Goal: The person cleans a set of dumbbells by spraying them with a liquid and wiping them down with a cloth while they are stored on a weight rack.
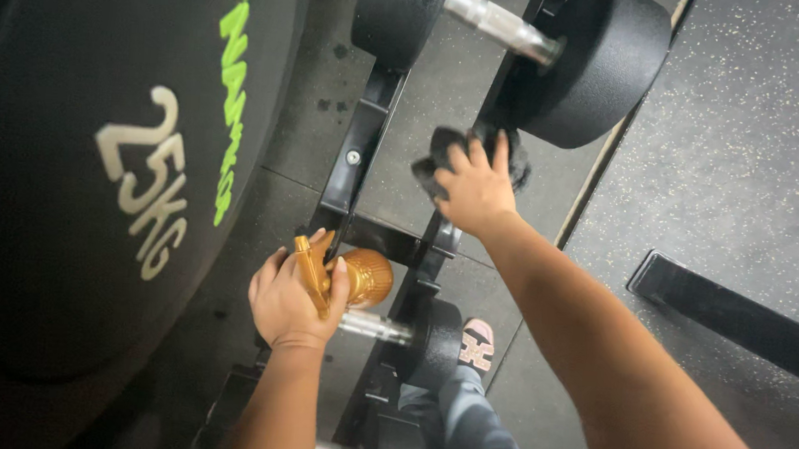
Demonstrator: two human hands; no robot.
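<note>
My left hand [286, 303] grips a gold spray bottle [364, 276] by its trigger head, held over a black dumbbell rack [357, 162]. My right hand [473, 194] reaches forward and clutches a dark cloth [444, 144], bunched just below the large black head of a dumbbell [603, 66] resting on the rack. That dumbbell's chrome handle [502, 23] runs across the top of the view. A smaller dumbbell [429, 342] with a chrome handle lies on the rack under my left hand.
A large black weight plate [116, 170] with white and green markings fills the left side, close to the camera. Speckled rubber floor [746, 153] lies to the right, with a black bar [736, 314] on it. My leg and pink shoe [477, 343] show below.
</note>
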